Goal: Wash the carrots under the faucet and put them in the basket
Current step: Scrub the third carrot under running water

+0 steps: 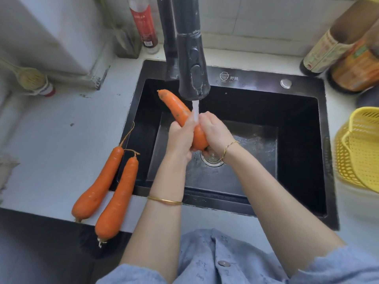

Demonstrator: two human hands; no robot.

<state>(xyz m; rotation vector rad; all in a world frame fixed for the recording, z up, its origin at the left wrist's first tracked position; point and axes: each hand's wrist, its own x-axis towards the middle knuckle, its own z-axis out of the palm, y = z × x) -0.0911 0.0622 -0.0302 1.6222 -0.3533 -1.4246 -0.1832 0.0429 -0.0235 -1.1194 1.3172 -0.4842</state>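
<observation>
Over the black sink (303, 152) I hold one orange carrot (176, 108) under the running stream from the black faucet (190, 64). My left hand (181, 138) grips the carrot's middle and my right hand (216, 132) wraps round its lower part. The carrot tilts up to the left, its tip near the faucet head. Two more carrots lie on the white counter left of the sink: one (98, 185) further left, another (119, 197) beside it, both partly across the sink's rim. The yellow basket (359, 156) stands at the right edge.
Bottles (336, 46) crowd the back right corner, a red-labelled bottle (144, 23) stands behind the faucet, and a wooden utensil (26, 76) lies at the left. The sink drain (212, 158) sits below my hands. The counter's front edge runs close to my body.
</observation>
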